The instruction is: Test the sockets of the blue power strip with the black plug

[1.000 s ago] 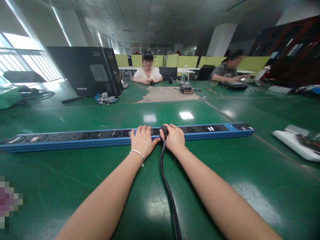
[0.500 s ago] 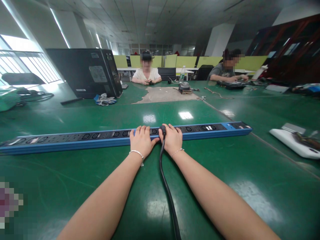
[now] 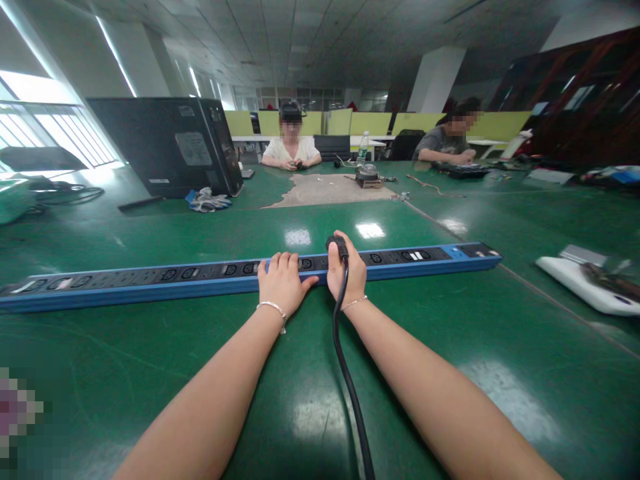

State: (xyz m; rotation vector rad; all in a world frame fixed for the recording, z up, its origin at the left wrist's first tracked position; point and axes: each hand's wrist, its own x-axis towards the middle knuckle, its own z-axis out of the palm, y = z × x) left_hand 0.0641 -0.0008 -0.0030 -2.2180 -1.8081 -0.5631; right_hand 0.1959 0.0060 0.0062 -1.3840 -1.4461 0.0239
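A long blue power strip [image 3: 220, 285] with a black socket face lies across the table in front of me. My left hand [image 3: 283, 279] lies over its middle, fingers across the top and thumb along the near side, gripping it. Just to the right, my right hand [image 3: 353, 270] is closed around a black power plug [image 3: 338, 247], thumb on its near side. The plug is tilted, its front end pointing up and left, apart from the sockets. From it a black cable [image 3: 345, 363] runs down toward me between my forearms.
At the far left stand a black computer case [image 3: 165, 147] and work gloves [image 3: 208, 199]. A white device [image 3: 585, 288] lies at right. Two people sit across the green table [image 3: 200, 233], near a bottle [image 3: 363, 148] and a small round metal part [image 3: 367, 175].
My right hand has lifted the plug up and to the right, away from the strip's sockets, and turned it. The cable has swung right with it. My left hand stays on the strip.
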